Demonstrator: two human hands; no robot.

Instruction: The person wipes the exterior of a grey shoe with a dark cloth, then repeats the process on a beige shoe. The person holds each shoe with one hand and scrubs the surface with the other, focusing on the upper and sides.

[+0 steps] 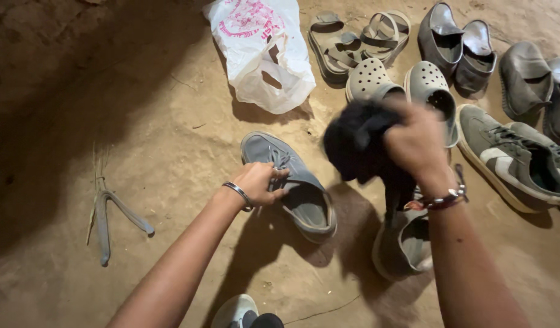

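Bare earthen floor (pixel 140 182), packed and uneven, carrying everything in view.

White plastic bag (pixel 262 54) with pink print, slumped at far centre, handles loose.

Row of footwear along far right: brown strapped sandals (pixel 353 39), grey slip-on pair (pixel 456 45), pale perforated clogs (pixel 398 82), grey sneakers with white stripe (pixel 514 158) at right, further dark shoes (pixel 538 88) at right edge. Pairs set side by side, apparently lined up for sorting or cleaning.

Grey lace-up shoe (pixel 292 185) at centre, lying on the floor, toe pointing far-left. Matching grey shoe (pixel 404 243) near right, partly under the right forearm.

Black cloth (pixel 356 143), bunched and blurred, raised above the floor between the two grey shoes. Blur suggests quick movement.

Left hand (pixel 259 182), metal bangle at wrist, resting on the centre shoe's lacing; fingers (pixel 274 182) curled and pinching the upper near the laces, probably to steady the shoe.

Right hand (pixel 416 143), beaded bracelet at wrist, held high; fingers closed tight around the black cloth, gripped as a wad, likely for wiping.

Forked stick or strap piece (pixel 107 218) lying at near left, well apart from the shoes.

Light shoe toe (pixel 237 311) at near bottom edge, mostly cut off.
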